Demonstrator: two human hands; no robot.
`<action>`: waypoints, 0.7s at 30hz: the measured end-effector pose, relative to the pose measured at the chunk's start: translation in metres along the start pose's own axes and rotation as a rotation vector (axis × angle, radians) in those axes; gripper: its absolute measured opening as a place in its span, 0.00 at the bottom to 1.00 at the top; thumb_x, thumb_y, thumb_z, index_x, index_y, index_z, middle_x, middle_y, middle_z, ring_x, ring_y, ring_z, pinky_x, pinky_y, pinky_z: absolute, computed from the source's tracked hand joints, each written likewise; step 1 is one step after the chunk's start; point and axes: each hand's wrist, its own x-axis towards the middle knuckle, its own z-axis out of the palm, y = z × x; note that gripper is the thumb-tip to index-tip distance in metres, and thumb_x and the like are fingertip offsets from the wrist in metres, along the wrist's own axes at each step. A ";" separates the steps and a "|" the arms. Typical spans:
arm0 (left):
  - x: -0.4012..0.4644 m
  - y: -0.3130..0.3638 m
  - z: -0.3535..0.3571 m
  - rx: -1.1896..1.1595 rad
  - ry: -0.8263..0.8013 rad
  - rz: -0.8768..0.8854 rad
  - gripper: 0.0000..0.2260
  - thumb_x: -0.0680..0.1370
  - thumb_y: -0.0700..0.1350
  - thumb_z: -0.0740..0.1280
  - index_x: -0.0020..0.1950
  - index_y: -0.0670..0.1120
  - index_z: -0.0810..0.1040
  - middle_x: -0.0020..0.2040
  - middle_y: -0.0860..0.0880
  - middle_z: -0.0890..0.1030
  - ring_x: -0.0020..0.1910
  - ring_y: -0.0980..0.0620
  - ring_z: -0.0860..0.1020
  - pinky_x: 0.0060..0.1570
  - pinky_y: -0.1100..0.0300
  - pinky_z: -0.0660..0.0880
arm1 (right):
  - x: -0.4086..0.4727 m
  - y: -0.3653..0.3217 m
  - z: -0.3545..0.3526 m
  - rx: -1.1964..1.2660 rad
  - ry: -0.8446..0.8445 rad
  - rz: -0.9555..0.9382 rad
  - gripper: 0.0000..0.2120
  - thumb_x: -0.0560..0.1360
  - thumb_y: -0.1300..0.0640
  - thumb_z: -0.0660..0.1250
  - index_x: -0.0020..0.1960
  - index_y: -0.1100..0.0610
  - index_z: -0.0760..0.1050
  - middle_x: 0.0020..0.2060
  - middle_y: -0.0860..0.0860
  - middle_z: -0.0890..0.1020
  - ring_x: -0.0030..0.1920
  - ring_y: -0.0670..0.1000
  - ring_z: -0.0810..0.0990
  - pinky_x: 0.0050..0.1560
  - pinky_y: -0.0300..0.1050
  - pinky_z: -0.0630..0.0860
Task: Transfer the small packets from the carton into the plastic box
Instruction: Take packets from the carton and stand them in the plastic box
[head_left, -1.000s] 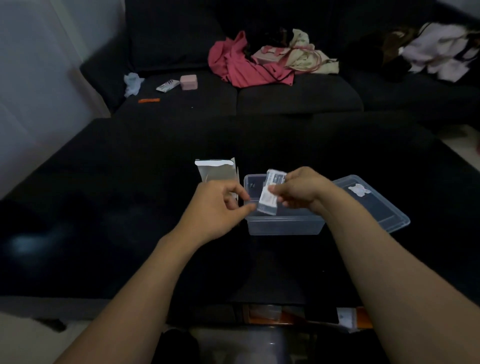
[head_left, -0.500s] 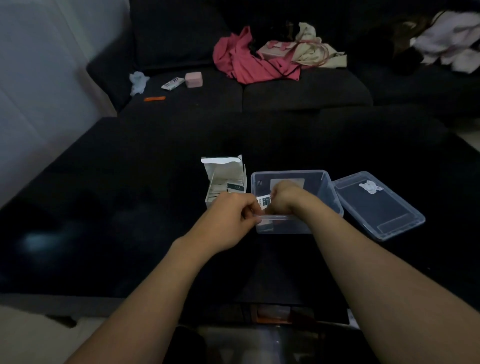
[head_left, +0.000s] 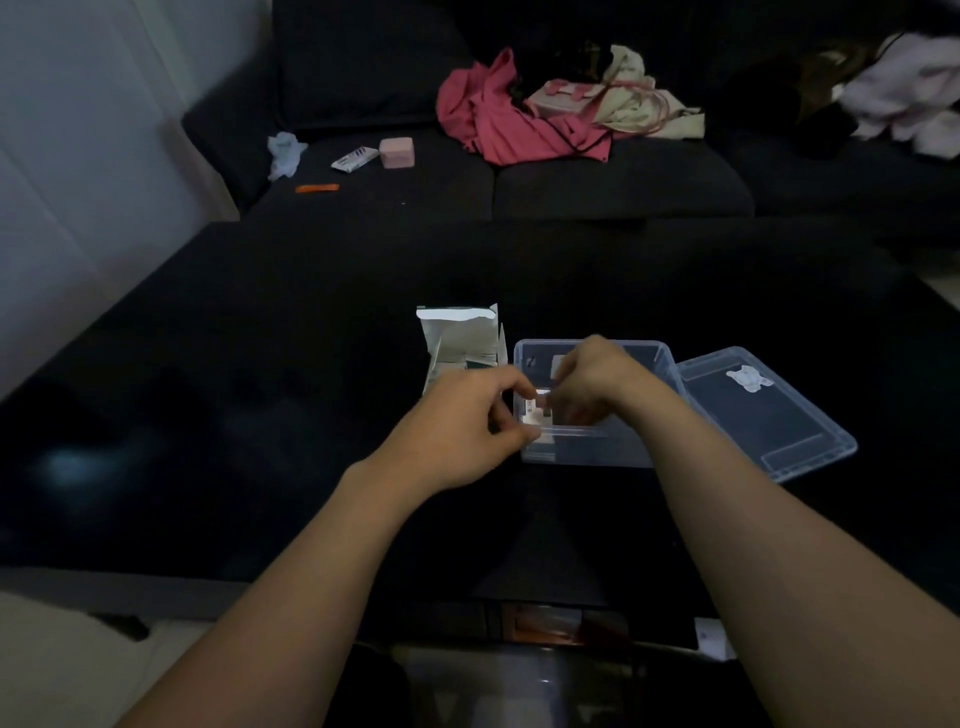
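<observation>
Packet (head_left: 535, 415) lower in plastic box (head_left: 670, 374), both hands' grip pinching it.

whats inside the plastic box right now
Inside the plastic box, a small white packet shows between both hands. The hands cover much of the box floor, so other packets cannot be ruled out.

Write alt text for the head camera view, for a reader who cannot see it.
Two bare hands meet over an open clear plastic box on a dark surface, the left hand and right hand together pinching a small white packet at the box's near left corner. An opened white carton stands left of the box; the lid lies to its right.
</observation>
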 end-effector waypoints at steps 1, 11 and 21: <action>-0.001 0.002 -0.005 -0.032 0.079 -0.003 0.09 0.75 0.47 0.76 0.53 0.52 0.81 0.33 0.53 0.83 0.30 0.61 0.81 0.37 0.61 0.81 | -0.005 -0.001 -0.005 0.047 0.048 -0.034 0.12 0.72 0.53 0.77 0.50 0.58 0.79 0.44 0.56 0.84 0.42 0.53 0.86 0.48 0.52 0.85; -0.001 -0.021 -0.041 -0.035 0.436 -0.172 0.06 0.73 0.42 0.75 0.40 0.51 0.79 0.28 0.54 0.72 0.26 0.60 0.69 0.28 0.67 0.69 | -0.066 -0.060 -0.003 -0.119 0.235 -0.689 0.09 0.74 0.52 0.75 0.54 0.48 0.83 0.47 0.44 0.83 0.45 0.42 0.81 0.47 0.41 0.79; -0.001 -0.025 -0.036 0.220 0.333 -0.229 0.10 0.78 0.45 0.71 0.59 0.51 0.82 0.55 0.51 0.79 0.50 0.50 0.80 0.47 0.54 0.80 | -0.053 -0.064 0.022 -0.531 0.491 -0.582 0.06 0.77 0.55 0.69 0.53 0.52 0.82 0.46 0.52 0.81 0.45 0.55 0.81 0.44 0.50 0.78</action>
